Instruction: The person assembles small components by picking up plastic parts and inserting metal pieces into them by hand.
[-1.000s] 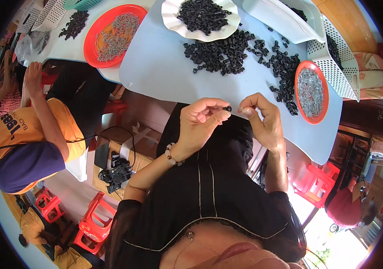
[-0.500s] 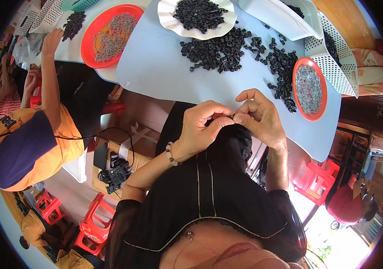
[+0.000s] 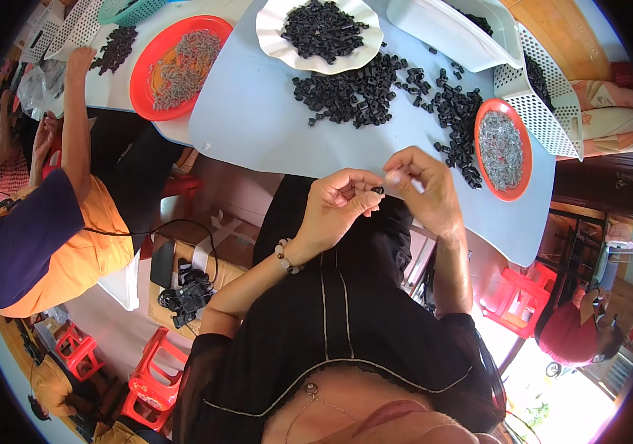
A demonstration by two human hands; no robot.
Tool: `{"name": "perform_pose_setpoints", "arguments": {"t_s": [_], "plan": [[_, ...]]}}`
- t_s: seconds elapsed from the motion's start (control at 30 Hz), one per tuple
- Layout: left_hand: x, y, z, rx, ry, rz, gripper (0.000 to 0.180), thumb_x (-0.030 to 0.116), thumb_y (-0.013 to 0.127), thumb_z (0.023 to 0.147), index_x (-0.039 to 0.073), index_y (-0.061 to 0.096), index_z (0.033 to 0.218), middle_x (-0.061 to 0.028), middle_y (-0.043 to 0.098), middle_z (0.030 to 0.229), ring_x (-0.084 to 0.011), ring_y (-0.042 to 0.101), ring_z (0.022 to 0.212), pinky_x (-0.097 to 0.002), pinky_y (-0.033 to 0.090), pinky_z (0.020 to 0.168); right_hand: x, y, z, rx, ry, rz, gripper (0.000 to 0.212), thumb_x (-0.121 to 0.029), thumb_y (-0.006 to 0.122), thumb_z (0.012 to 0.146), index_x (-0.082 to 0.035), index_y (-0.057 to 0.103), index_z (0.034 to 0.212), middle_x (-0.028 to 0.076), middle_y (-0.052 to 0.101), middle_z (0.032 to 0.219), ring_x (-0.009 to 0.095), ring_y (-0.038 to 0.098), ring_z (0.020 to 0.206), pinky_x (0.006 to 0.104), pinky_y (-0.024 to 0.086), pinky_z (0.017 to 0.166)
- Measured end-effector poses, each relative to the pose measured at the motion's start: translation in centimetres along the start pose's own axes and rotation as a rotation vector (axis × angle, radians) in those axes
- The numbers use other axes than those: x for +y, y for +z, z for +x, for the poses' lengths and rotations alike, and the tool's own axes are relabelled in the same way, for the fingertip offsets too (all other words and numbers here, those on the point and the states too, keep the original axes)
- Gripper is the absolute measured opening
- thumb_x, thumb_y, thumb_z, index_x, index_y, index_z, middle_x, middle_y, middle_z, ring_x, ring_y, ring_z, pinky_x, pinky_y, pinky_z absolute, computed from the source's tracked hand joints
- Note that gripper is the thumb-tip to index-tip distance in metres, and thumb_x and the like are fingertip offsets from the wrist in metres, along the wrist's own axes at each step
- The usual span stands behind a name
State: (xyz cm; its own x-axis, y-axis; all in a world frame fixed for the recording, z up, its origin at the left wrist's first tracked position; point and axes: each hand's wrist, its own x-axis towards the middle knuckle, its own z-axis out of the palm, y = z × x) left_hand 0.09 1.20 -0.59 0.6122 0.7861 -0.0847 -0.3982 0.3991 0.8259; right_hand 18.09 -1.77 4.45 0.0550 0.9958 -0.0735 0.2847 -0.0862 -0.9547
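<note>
My left hand (image 3: 340,209) pinches a small black plastic piece (image 3: 378,190) between thumb and forefinger, above my lap and in front of the table edge. Just to its right is my right hand (image 3: 429,194), thumb and forefinger drawn together and slightly blurred. Whatever lies between those fingertips is too small to make out. On the blue-grey table (image 3: 257,140) beyond my hands lies a loose heap of similar black pieces (image 3: 350,92). A small orange-red dish (image 3: 527,166) of thin silvery metal pieces (image 3: 500,148) stands to the right.
A white scalloped plate (image 3: 266,46) of black pieces stands at the back. White bins (image 3: 442,33) and a perforated basket (image 3: 550,111) line the right back. A co-worker in an orange and navy top (image 3: 35,244) sits left, near a red tray (image 3: 139,85). Red stools (image 3: 157,377) stand around.
My right hand has parted slightly from my left, so the black piece now shows at the left fingertips. The whole view has shifted a little.
</note>
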Motion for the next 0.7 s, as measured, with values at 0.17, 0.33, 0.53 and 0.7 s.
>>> {"name": "perform_pose_setpoints", "arguments": {"t_s": [0.17, 0.33, 0.53, 0.7], "plan": [[0.0, -0.2, 0.3, -0.008, 0.037, -0.007, 0.018, 0.004, 0.068, 0.090, -0.002, 0.065, 0.107, -0.0062, 0.065, 0.088, -0.0104, 0.061, 0.077, -0.0224, 0.051, 0.068, 1.8, -5.1, 4.3, 0.384, -0.080, -0.497, 0.007, -0.009, 0.067, 0.087, -0.003, 0.067, 0.091, 0.009, 0.067, 0.077, 0.018, 0.061, 0.068, 0.0286, 0.047, 0.067], [0.3, -0.5, 0.0, 0.020, 0.028, 0.026, 0.018, 0.004, 0.069, 0.090, -0.001, 0.065, 0.107, -0.0058, 0.065, 0.088, -0.0100, 0.061, 0.077, -0.0223, 0.051, 0.068, 2.9, -7.0, 6.8, 0.458, -0.323, -0.878, 0.012, -0.011, 0.069, 0.082, -0.009, 0.070, 0.094, 0.009, 0.065, 0.079, 0.031, 0.056, 0.079, 0.0414, 0.047, 0.078], [0.3, -0.5, -0.1, 0.042, 0.037, 0.009, 0.018, 0.004, 0.069, 0.089, -0.001, 0.066, 0.105, -0.0033, 0.065, 0.084, -0.0080, 0.061, 0.074, -0.0217, 0.051, 0.064, 2.9, -6.3, 7.5, 0.368, -0.259, -1.036, 0.012, -0.011, 0.069, 0.082, -0.009, 0.069, 0.093, 0.010, 0.065, 0.084, 0.031, 0.057, 0.088, 0.0419, 0.047, 0.078], [0.4, -0.6, 0.1, 0.025, 0.028, 0.005, 0.018, 0.005, 0.069, 0.090, -0.001, 0.066, 0.106, -0.0042, 0.065, 0.086, -0.0088, 0.061, 0.076, -0.0219, 0.051, 0.066, 3.1, -6.2, 7.4, 0.379, -0.310, -1.075, 0.010, -0.011, 0.068, 0.082, -0.008, 0.067, 0.091, 0.010, 0.064, 0.082, 0.031, 0.057, 0.086, 0.0422, 0.047, 0.077]]}}
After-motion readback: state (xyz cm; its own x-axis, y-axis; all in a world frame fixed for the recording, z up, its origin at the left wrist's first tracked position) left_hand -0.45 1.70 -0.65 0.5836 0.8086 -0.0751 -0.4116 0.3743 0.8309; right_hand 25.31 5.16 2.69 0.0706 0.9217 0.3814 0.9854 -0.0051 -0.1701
